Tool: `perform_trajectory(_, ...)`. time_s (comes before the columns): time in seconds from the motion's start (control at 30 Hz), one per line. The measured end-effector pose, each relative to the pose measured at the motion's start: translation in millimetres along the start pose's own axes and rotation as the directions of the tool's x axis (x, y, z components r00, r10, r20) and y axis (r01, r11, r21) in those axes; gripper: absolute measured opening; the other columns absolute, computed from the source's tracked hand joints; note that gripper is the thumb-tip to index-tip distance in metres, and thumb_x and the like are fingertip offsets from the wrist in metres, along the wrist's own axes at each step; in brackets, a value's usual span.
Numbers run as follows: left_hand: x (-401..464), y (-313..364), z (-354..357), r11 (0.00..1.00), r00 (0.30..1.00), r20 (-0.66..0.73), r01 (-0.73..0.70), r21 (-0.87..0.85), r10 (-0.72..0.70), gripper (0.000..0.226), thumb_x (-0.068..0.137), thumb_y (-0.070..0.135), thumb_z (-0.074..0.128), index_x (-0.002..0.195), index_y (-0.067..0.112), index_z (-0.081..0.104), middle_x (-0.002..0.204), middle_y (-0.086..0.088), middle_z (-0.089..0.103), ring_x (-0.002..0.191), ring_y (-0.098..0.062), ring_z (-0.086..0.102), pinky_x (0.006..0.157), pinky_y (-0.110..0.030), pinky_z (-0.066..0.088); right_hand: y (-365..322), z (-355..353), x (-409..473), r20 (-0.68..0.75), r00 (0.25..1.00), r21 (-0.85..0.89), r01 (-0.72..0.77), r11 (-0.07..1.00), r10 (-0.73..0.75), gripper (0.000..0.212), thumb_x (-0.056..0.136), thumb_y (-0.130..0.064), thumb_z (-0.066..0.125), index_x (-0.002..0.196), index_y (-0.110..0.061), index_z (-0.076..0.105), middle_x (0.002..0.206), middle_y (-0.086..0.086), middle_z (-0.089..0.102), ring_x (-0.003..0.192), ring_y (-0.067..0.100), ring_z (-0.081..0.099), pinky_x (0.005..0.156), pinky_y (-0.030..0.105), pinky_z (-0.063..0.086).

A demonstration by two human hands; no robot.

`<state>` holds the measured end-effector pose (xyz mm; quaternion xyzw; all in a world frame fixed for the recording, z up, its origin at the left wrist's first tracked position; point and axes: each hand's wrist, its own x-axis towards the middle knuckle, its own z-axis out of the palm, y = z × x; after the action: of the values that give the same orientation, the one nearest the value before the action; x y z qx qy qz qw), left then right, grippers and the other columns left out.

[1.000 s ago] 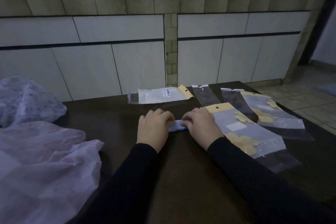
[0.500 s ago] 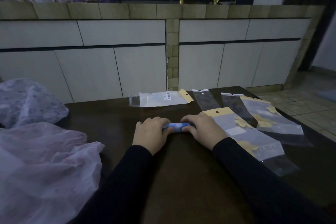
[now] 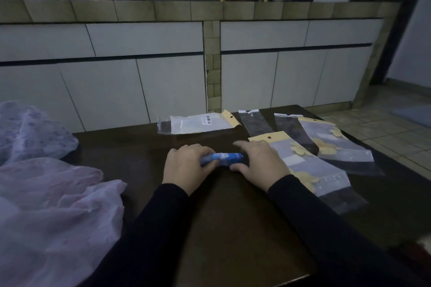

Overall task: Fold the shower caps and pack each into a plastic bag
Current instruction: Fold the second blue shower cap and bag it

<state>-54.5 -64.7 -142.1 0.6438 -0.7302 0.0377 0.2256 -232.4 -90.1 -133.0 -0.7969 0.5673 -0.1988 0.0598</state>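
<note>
Dark wood table (image 3: 228, 228) carries everything. Left of the blue shower cap (image 3: 221, 158) I see a loose pale heap (image 3: 53, 212); right of it, plastic bags (image 3: 310, 165) within reach for packing. My left hand (image 3: 186, 168) grips the roll, keeping it tight; my right hand (image 3: 258, 163) pinches its other end, forefinger lifted.

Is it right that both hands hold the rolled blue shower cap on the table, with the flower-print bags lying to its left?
Not quite. In the head view both hands hold the rolled blue shower cap on the table, but the flower-print bags lie to its right.
</note>
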Motion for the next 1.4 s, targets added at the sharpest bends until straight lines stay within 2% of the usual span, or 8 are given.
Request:
perform_trajectory(0.1,-1.8,0.9,-0.9,1.0,0.997,-0.073,0.009,-0.01,-0.01,0.028,0.092,0.045,0.054,0.118,0.037,0.057,0.102,0.014,0.058,0.088,-0.001,0.046,0.081,-0.025,0.031,12.0,-15.0,-15.7,-0.109,0.986,-0.176,-0.144,0.974,0.126,0.062,0.085,-0.045,0.063,0.139,-0.031,0.038,0.134,0.001,0.048,0.124,0.02,0.043,0.102,0.04,0.042)
perform_trajectory(0.23,-2.1,1.1,0.3,0.999,0.994,-0.107,0.028,-0.021,-0.03,0.028,0.091,0.044,0.056,0.118,0.035,0.059,0.097,0.014,0.057,0.085,-0.003,0.048,0.075,-0.025,0.032,32.0,-30.5,-34.9,-0.058,0.953,-0.382,-0.295,0.876,0.296,0.062,0.082,-0.058,0.058,0.133,-0.025,0.047,0.133,0.006,0.048,0.123,0.024,0.045,0.098,0.04,0.042)
perform_trajectory(0.43,-5.9,10.2,5.4,1.0,0.997,-0.079,0.022,-0.005,-0.022,0.03,0.091,0.046,0.055,0.119,0.035,0.059,0.098,0.014,0.056,0.086,-0.003,0.048,0.076,-0.026,0.034,39.4,-26.0,-47.0,-0.118,0.957,-0.273,-0.289,0.918,0.266,0.023,0.092,-0.035,0.054,0.095,-0.017,0.068,0.08,0.001,0.064,0.075,0.014,0.063,0.072,0.026,0.055)
perform_trajectory(0.7,-12.1,9.3,1.4,0.998,0.977,-0.204,0.06,-0.024,-0.064,0.028,0.09,0.042,0.059,0.116,0.033,0.063,0.098,0.012,0.061,0.084,-0.004,0.046,0.076,-0.027,0.032,34.8,-25.3,-46.1,-0.246,0.949,-0.212,-0.25,0.945,0.196,0.024,0.097,-0.029,0.048,0.099,-0.016,0.068,0.086,0.002,0.066,0.079,0.014,0.065,0.08,0.028,0.056)
perform_trajectory(0.93,-11.3,2.5,0.8,0.992,0.949,-0.292,0.101,-0.075,-0.119,0.029,0.089,0.037,0.062,0.117,0.03,0.064,0.097,0.01,0.063,0.082,-0.004,0.048,0.077,-0.028,0.035,12.1,-45.9,-55.6,-0.304,0.952,-0.002,-0.035,0.999,0.033,0.026,0.098,-0.03,0.047,0.113,-0.021,0.066,0.094,-0.004,0.064,0.08,0.003,0.06,0.075,0.016,0.05)
perform_trajectory(1.07,-14.1,-5.8,-3.2,0.977,0.885,-0.415,0.186,-0.103,-0.213,0.024,0.087,0.036,0.064,0.109,0.025,0.069,0.089,0.008,0.063,0.075,-0.003,0.043,0.07,-0.027,0.028,-12.9,-45.3,-30.8,-0.267,0.961,0.218,-0.008,0.976,0.068,0.025,0.096,-0.026,0.052,0.115,-0.018,0.066,0.096,-0.008,0.057,0.074,0.0,0.052,0.067,0.01,0.043)
perform_trajectory(1.27,-16.2,-15.5,-11.6,0.953,0.818,-0.488,0.25,-0.174,-0.303,0.025,0.087,0.035,0.066,0.109,0.024,0.069,0.087,0.009,0.061,0.075,-0.006,0.047,0.07,-0.028,0.028,-34.2,-55.1,-0.9,-0.242,0.941,0.648,-0.024,0.761,0.236,0.028,0.099,-0.027,0.048,0.122,-0.018,0.06,0.106,0.001,0.064,0.075,0.002,0.053,0.05,0.009,0.041)
perform_trajectory(1.4,-14.3,-11.6,-15.2,0.955,0.787,-0.542,0.257,-0.147,-0.295,0.025,0.085,0.034,0.069,0.108,0.024,0.071,0.097,0.002,0.068,0.083,-0.018,0.057,0.071,-0.03,0.025,-23.5,-43.8,-0.5,-0.239,0.919,0.751,-0.031,0.66,0.315,0.044,0.099,-0.017,0.045,0.14,-0.032,0.035,0.117,0.004,0.058,0.096,0.016,0.06,0.06,0.015,0.049)
